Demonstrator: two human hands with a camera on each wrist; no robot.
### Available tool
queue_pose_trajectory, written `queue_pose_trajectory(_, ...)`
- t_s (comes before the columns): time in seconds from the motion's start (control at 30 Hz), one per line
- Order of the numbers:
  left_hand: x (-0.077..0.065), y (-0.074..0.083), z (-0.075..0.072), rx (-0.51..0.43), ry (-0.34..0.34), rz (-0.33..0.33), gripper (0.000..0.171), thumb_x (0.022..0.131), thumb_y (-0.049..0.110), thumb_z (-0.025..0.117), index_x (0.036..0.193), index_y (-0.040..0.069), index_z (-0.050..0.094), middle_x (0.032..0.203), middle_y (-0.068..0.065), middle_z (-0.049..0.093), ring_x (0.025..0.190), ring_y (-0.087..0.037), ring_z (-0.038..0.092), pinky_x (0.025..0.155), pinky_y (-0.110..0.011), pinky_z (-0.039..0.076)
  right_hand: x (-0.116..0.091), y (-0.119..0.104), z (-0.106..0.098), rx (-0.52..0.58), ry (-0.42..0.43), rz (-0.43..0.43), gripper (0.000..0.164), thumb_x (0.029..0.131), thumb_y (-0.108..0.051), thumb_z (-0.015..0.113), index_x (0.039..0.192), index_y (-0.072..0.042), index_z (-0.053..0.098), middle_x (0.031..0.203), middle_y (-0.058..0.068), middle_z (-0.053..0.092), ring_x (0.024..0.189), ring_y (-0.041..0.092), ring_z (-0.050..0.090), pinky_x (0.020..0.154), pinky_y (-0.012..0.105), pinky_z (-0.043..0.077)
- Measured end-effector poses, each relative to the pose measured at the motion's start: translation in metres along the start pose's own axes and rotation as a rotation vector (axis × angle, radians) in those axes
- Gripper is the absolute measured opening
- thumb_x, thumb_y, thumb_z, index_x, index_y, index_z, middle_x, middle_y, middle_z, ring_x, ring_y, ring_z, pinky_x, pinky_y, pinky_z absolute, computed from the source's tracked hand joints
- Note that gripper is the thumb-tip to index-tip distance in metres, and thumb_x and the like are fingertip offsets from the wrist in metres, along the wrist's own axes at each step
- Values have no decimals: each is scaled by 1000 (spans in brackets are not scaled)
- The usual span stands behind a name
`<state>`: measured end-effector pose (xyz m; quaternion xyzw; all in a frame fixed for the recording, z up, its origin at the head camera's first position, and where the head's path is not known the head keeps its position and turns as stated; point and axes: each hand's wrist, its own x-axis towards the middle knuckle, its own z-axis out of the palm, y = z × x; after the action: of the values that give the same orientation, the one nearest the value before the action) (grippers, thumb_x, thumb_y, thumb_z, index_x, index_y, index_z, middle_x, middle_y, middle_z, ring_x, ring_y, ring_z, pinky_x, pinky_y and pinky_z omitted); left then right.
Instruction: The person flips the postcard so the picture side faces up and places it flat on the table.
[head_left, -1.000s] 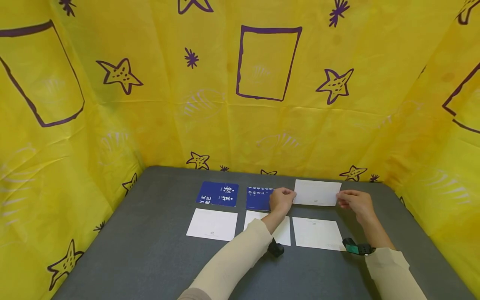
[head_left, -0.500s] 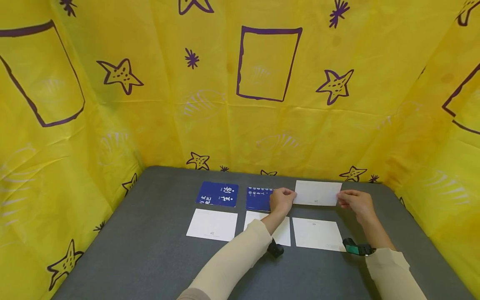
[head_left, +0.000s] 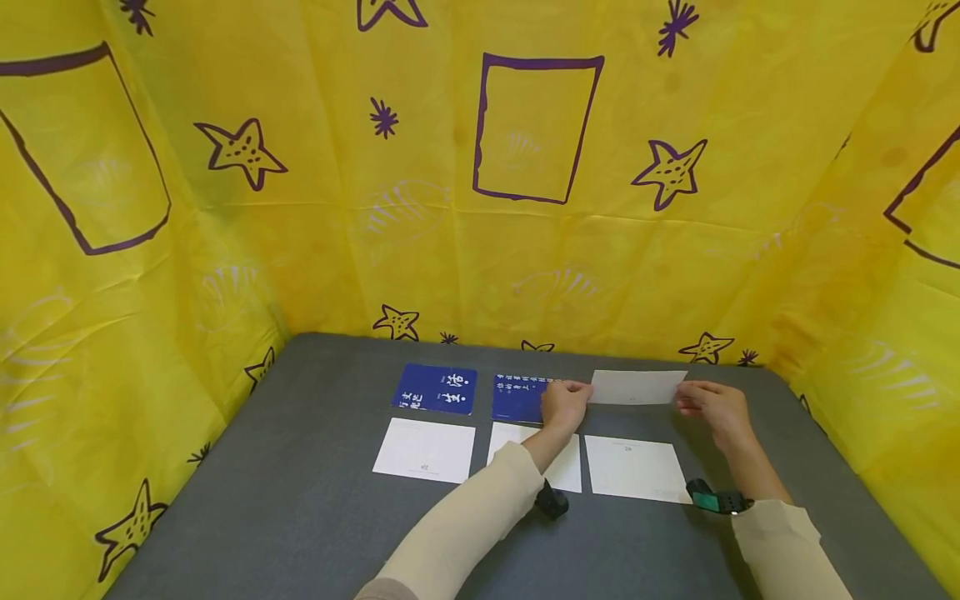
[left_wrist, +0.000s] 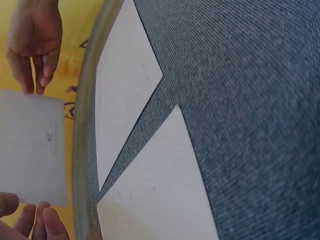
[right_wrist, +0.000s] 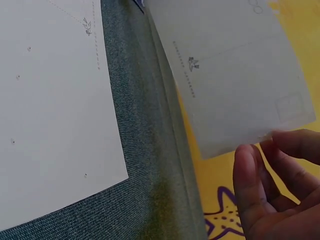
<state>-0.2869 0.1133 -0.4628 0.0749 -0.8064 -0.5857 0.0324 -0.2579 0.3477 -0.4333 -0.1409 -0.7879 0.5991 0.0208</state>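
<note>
A white postcard [head_left: 637,388] is held by both hands at the back right of the table. My left hand [head_left: 564,407] pinches its left edge, and my right hand [head_left: 712,408] pinches the right edge between thumb and fingers. In the right wrist view the postcard [right_wrist: 235,75] shows a small bird print, a dotted line and a stamp box. Just left of it, a blue card [head_left: 516,402] with white characters lies partly behind my left hand. A white card [head_left: 636,468] rests on the table in front of the held one.
Another blue card [head_left: 435,388] lies at the back left of the grey table [head_left: 247,500]. Two more white cards lie in the front row, the left one [head_left: 424,450] fully visible and the middle one [head_left: 567,463] partly under my left forearm. Yellow patterned cloth [head_left: 420,250] encloses the table.
The held postcard has tilted, its upper edge coming down, so its face looks shallower and greyer. Both hands have stayed nearly in place, and the cards on the table have not moved.
</note>
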Motion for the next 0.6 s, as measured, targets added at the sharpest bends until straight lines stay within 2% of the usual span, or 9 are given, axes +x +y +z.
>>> queue_pose_trajectory(0.13, -2, 1, 1, -23, -7, -30, 17, 82, 25, 73, 87, 10, 80, 88, -3, 77, 89, -22, 69, 76, -33, 51, 0, 1, -2, 81, -14, -10, 17, 96, -24, 61, 95, -13, 74, 74, -14, 69, 70, 7, 69, 71, 23, 58)
queue_pose_trajectory(0.27, -5, 2, 1, -35, -3, -54, 18, 86, 25, 69, 89, 12, 80, 91, -4, 77, 92, -23, 68, 81, -37, 51, 0, 4, -1, 135, -17, -11, 20, 96, -23, 60, 80, -28, 71, 74, -15, 70, 71, 7, 69, 70, 21, 57)
queue_pose_trajectory(0.37, -6, 4, 1, -45, -8, -73, 19, 88, 26, 67, 88, 12, 80, 90, -4, 77, 87, -20, 67, 79, -36, 50, 0, 6, 0, 183, -13, -11, 25, 96, -22, 60, 76, -32, 70, 74, -15, 70, 71, 7, 70, 69, 19, 57)
queue_pose_trajectory(0.6, -7, 7, 2, -74, -11, -105, 22, 88, 29, 67, 91, 11, 80, 92, -4, 76, 85, -18, 65, 78, -35, 50, -1, 6, 1, 313, -19, 6, 29, 96, -19, 61, 72, -29, 73, 72, -12, 72, 67, 6, 70, 67, 19, 57)
